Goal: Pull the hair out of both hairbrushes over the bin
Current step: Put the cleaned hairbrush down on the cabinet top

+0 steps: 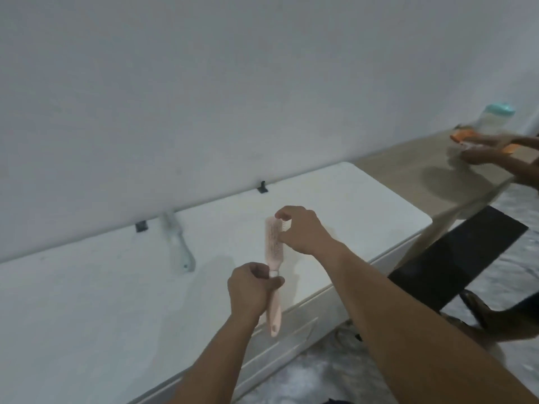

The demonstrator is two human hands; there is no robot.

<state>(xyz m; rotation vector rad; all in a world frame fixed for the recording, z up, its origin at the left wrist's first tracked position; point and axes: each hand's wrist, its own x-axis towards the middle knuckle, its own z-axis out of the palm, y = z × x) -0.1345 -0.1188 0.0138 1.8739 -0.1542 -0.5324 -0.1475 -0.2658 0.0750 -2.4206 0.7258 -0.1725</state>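
Left hand (253,284) clamps pink hairbrush (274,258) by handle, frame centre, upright for access; my right hand (300,230) pinches at bristles near tip. White hairbrush (178,246) waits on table (87,301), left. No bin visible.

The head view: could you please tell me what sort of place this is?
Probably a plain room at home, though I can't be sure. A white table stands against a bare wall, a wooden table adjoins it, and the floor looks like patterned tile.
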